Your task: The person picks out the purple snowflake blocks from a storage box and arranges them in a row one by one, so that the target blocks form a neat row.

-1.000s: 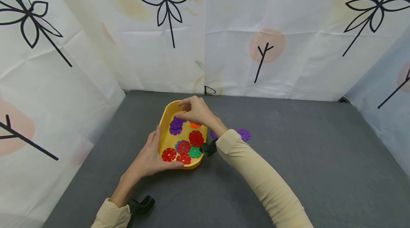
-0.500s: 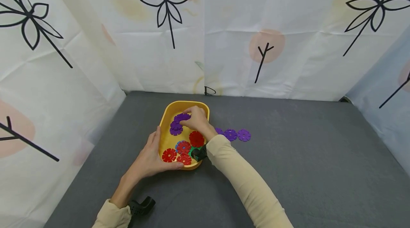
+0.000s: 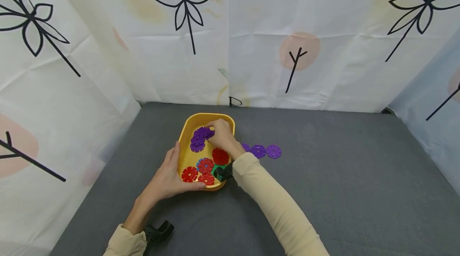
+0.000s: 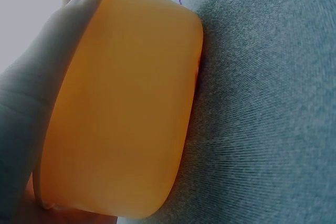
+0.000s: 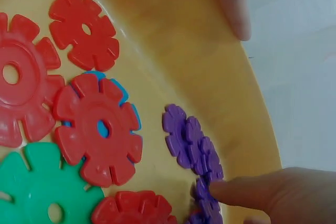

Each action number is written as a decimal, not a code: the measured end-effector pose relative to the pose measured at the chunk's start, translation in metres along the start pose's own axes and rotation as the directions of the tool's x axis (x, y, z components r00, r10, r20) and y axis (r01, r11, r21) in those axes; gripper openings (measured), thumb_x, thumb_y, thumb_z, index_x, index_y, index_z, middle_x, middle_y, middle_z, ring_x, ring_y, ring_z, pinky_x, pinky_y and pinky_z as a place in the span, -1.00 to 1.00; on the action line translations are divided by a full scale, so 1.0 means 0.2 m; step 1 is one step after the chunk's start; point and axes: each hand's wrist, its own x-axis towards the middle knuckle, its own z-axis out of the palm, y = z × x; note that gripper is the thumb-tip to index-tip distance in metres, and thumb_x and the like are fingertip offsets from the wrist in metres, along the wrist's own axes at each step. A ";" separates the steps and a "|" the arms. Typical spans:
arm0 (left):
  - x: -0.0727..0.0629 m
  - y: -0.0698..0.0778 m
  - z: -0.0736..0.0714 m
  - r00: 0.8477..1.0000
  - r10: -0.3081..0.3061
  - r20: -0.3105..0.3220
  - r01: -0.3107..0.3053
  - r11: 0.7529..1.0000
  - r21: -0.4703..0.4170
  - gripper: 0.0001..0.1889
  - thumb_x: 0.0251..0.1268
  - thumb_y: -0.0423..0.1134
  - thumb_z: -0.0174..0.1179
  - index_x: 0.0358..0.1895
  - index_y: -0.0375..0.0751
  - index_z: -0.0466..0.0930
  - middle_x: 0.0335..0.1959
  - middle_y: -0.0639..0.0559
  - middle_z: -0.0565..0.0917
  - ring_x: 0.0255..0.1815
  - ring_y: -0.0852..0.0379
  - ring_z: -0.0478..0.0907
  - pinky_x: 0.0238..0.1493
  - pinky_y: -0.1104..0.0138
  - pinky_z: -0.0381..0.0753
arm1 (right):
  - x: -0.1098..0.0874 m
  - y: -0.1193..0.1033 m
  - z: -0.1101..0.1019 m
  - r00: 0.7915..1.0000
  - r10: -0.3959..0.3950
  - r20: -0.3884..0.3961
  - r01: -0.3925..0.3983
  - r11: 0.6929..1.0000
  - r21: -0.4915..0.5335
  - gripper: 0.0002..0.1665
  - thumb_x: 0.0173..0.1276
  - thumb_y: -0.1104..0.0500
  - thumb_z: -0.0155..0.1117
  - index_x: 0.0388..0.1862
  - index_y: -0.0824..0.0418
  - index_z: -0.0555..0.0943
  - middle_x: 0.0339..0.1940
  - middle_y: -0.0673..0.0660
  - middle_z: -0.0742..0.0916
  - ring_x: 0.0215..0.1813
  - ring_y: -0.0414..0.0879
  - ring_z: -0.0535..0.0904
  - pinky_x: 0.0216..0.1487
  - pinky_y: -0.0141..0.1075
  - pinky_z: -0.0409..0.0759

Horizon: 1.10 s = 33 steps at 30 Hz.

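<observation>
My left hand [image 3: 165, 174] holds a yellow plastic tray [image 3: 185, 132] at its near left corner, fingers along the left side and thumb over the front rim. In the left wrist view the thumb [image 4: 37, 77] lies along the tray's outer wall [image 4: 121, 103]. My right hand [image 3: 223, 136] reaches into the tray's far part, with fingertips around the edge of a purple interlocking disc [image 3: 209, 133]. The right wrist view shows a finger [image 5: 252, 190] touching the overlapping purple discs [image 5: 194, 140]; the other fingertips are mostly hidden there.
Red discs [image 3: 189, 173] and a green disc [image 5: 44, 187] lie in the tray's near part, with a blue one [image 5: 118, 90] under a red one. Right of the tray, purple discs [image 3: 274, 151] lie in a row on the grey tabletop [image 3: 323, 176]. A patterned cloth [image 3: 258, 60] stands behind.
My right hand has come down from above the far rim onto the purple discs, which have shifted slightly at its fingertips. The left hand and the tray stay in place.
</observation>
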 end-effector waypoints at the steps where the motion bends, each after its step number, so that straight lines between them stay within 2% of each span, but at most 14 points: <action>1: 0.00 0.00 0.00 1.000 0.001 -0.001 -0.001 1.000 0.003 0.51 -0.15 0.38 0.51 0.68 -0.22 -0.37 0.59 -0.30 0.06 0.43 -0.26 0.33 0.35 -0.16 0.54 | 0.00 0.00 0.00 1.000 0.004 -0.014 -0.004 1.000 -0.019 -0.45 0.26 0.35 0.44 0.27 0.28 0.65 0.28 0.23 0.70 0.39 0.17 0.53 0.31 -0.08 0.60; 3: 0.00 0.00 0.00 1.000 0.004 -0.004 -0.004 1.000 0.007 0.50 -0.14 0.38 0.51 0.68 -0.22 -0.37 0.58 -0.30 0.07 0.42 -0.25 0.33 0.35 -0.16 0.54 | 0.00 0.00 0.01 1.000 0.012 -0.020 -0.013 0.997 -0.071 -0.46 0.26 0.31 0.46 0.26 0.30 0.65 0.28 0.21 0.71 0.38 0.18 0.54 0.35 -0.07 0.56; 5: 0.00 0.00 0.00 1.000 0.008 -0.005 -0.008 1.000 0.007 0.50 -0.13 0.37 0.51 0.68 -0.22 -0.37 0.58 -0.30 0.07 0.42 -0.25 0.34 0.34 -0.16 0.55 | 0.01 0.00 0.02 1.000 0.005 0.011 -0.003 0.988 -0.156 -0.64 0.26 0.24 0.48 0.04 0.31 0.74 -0.04 0.15 0.81 0.17 0.09 0.65 0.31 -0.16 0.55; 7: 0.00 0.00 0.00 1.000 0.011 -0.004 -0.011 1.000 0.005 0.50 -0.13 0.36 0.52 0.67 -0.23 -0.37 0.58 -0.30 0.07 0.41 -0.25 0.35 0.34 -0.15 0.56 | 0.01 -0.01 0.03 0.999 -0.013 0.039 0.022 0.974 -0.227 -0.78 0.24 0.16 0.52 -0.32 0.32 0.72 -0.46 0.04 0.68 -0.17 -0.04 0.59 0.16 -0.27 0.47; 9: 0.00 0.00 0.00 1.000 0.014 -0.005 -0.014 1.000 0.003 0.50 -0.13 0.35 0.52 0.67 -0.24 -0.37 0.58 -0.30 0.07 0.40 -0.25 0.35 0.33 -0.15 0.56 | 0.01 -0.01 0.04 0.998 -0.035 0.052 0.047 0.964 -0.263 -0.66 0.23 0.13 0.55 -0.54 0.27 0.58 -0.63 -0.01 0.43 -0.35 -0.10 0.39 -0.01 -0.28 0.32; 10: 0.00 0.01 0.00 1.000 0.014 -0.005 -0.014 1.000 0.003 0.50 -0.13 0.35 0.52 0.67 -0.24 -0.37 0.58 -0.31 0.07 0.40 -0.25 0.35 0.33 -0.16 0.56 | 0.01 -0.01 0.05 0.998 -0.042 0.050 0.053 0.962 -0.268 -0.63 0.21 0.12 0.57 -0.57 0.26 0.56 -0.65 -0.01 0.39 -0.38 -0.11 0.32 -0.05 -0.28 0.31; 11: 0.00 0.01 0.00 1.000 0.015 -0.005 -0.015 1.000 0.003 0.50 -0.13 0.35 0.52 0.67 -0.25 -0.37 0.58 -0.31 0.07 0.40 -0.26 0.35 0.34 -0.16 0.56 | 0.01 -0.01 0.05 0.998 -0.044 0.040 0.053 0.963 -0.265 -0.65 0.19 0.13 0.59 -0.57 0.27 0.61 -0.67 -0.02 0.47 -0.39 -0.12 0.36 -0.06 -0.31 0.35; 12: 0.00 0.01 -0.01 1.000 0.016 -0.006 -0.016 1.000 0.004 0.50 -0.13 0.35 0.52 0.67 -0.25 -0.37 0.58 -0.31 0.07 0.41 -0.26 0.35 0.34 -0.16 0.55 | 0.00 -0.01 0.05 0.999 -0.043 0.031 0.050 0.965 -0.256 -0.70 0.17 0.13 0.61 -0.51 0.28 0.68 -0.63 0.00 0.59 -0.36 -0.13 0.43 -0.05 -0.32 0.43; 14: 0.00 0.01 -0.01 1.000 0.016 -0.006 -0.016 1.000 0.005 0.50 -0.13 0.35 0.52 0.67 -0.26 -0.36 0.58 -0.32 0.07 0.41 -0.27 0.34 0.35 -0.17 0.54 | 0.00 -0.02 0.05 0.999 -0.027 0.024 0.032 0.972 -0.232 -0.74 0.14 0.15 0.63 -0.26 0.29 0.79 -0.36 0.07 0.81 -0.20 -0.08 0.61 0.06 -0.29 0.59; 16: 0.00 0.01 -0.01 1.000 0.015 -0.005 -0.015 1.000 0.007 0.50 -0.13 0.35 0.53 0.67 -0.26 -0.36 0.58 -0.33 0.07 0.42 -0.28 0.34 0.35 -0.18 0.53 | 0.00 -0.02 0.05 1.000 -0.007 0.014 0.009 0.977 -0.211 -0.54 0.11 0.17 0.65 -0.01 0.30 0.78 -0.03 0.14 0.83 0.05 0.00 0.68 0.22 -0.20 0.64; 18: 0.00 0.01 -0.01 1.000 0.014 -0.005 -0.014 1.000 0.012 0.51 -0.14 0.36 0.53 0.67 -0.27 -0.37 0.58 -0.33 0.07 0.42 -0.29 0.34 0.36 -0.19 0.52 | 0.00 -0.01 0.05 1.000 0.014 0.015 -0.011 0.982 -0.188 -0.41 0.08 0.17 0.67 0.11 0.31 0.73 0.13 0.19 0.77 0.22 0.08 0.63 0.35 -0.14 0.58; 21: 0.00 0.01 -0.01 1.000 0.015 -0.007 -0.015 1.000 0.019 0.52 -0.15 0.37 0.53 0.67 -0.28 -0.37 0.59 -0.34 0.07 0.43 -0.30 0.34 0.36 -0.20 0.51 | -0.01 -0.01 0.04 1.000 0.022 0.005 -0.021 0.987 -0.159 -0.33 0.06 0.15 0.68 0.16 0.34 0.70 0.17 0.24 0.71 0.28 0.11 0.56 0.40 -0.10 0.53; 26: 0.00 0.01 0.00 1.000 0.015 -0.003 -0.015 1.000 0.017 0.52 -0.14 0.37 0.52 0.67 -0.28 -0.37 0.59 -0.33 0.06 0.44 -0.30 0.34 0.37 -0.20 0.51 | -0.02 -0.01 0.04 1.000 0.007 0.014 -0.005 0.994 -0.109 -0.32 0.09 0.10 0.67 0.19 0.31 0.69 0.18 0.22 0.69 0.28 0.08 0.53 0.36 -0.10 0.56; 33: 0.00 0.01 0.00 1.000 0.006 0.003 -0.006 1.000 0.018 0.51 -0.11 0.36 0.52 0.67 -0.28 -0.38 0.59 -0.34 0.04 0.44 -0.32 0.33 0.37 -0.21 0.49 | -0.02 -0.02 0.01 0.999 -0.046 -0.005 0.046 0.998 0.049 -0.28 0.09 0.18 0.67 0.26 0.28 0.65 0.24 0.21 0.72 0.27 0.06 0.61 0.33 -0.12 0.62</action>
